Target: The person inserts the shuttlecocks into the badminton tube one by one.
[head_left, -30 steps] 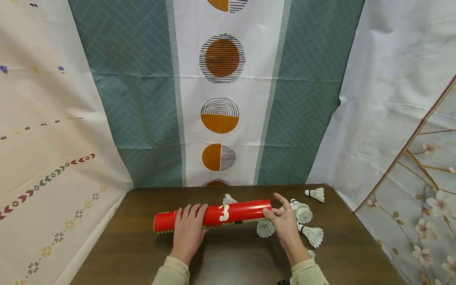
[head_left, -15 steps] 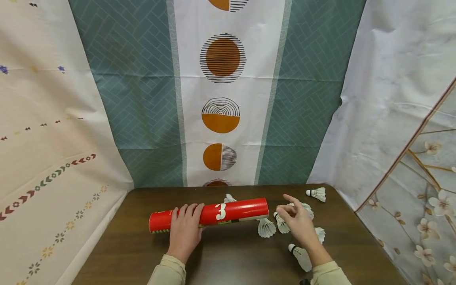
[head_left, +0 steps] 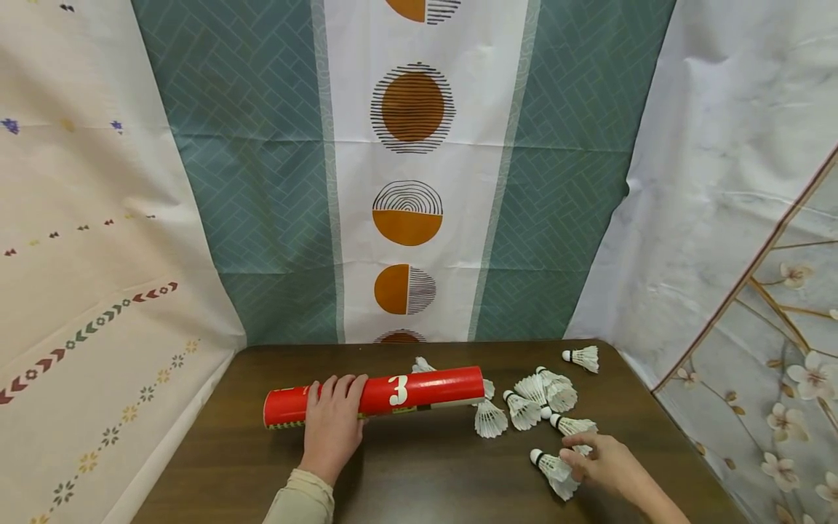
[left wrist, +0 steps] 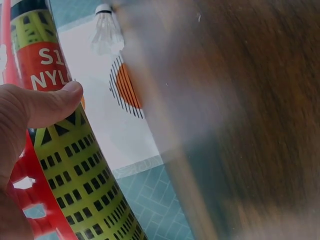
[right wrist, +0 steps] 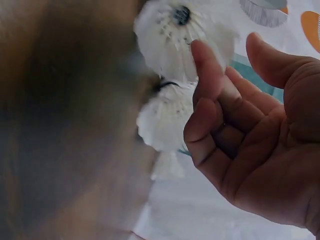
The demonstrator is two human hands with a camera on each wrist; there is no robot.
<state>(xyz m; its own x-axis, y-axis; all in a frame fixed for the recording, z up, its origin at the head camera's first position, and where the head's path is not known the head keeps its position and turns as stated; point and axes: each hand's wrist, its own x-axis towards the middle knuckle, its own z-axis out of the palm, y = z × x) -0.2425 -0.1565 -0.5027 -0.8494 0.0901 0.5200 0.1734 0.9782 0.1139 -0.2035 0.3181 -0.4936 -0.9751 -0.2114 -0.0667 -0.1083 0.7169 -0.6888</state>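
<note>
A long red shuttlecock tube [head_left: 425, 391] with a white 3 lies across in front of me in the head view. My left hand [head_left: 332, 429] grips it left of its middle. In the left wrist view the thumb wraps over the tube's green and black patterned side [left wrist: 82, 175]. My right hand [head_left: 612, 466] is at the front right, right beside a white feathered shuttlecock [head_left: 556, 477]. Seen from the right wrist, that hand [right wrist: 255, 135] has bent fingers, the thumb well apart, and nothing pinched between them. A shuttlecock [right wrist: 175, 37] shows just beyond its fingertips.
Several more shuttlecocks [head_left: 524, 411] lie grouped on the brown table [head_left: 419, 480] right of the tube's end. One shuttlecock [head_left: 581, 358] sits alone at the back right corner. Another shuttlecock [head_left: 422, 364] is partly hidden behind the tube. Patterned cloth [head_left: 406, 160] hangs behind the table.
My right hand has left the tube's right end and moved right and toward me, to the front shuttlecock. The tube has shifted slightly left in my left hand.
</note>
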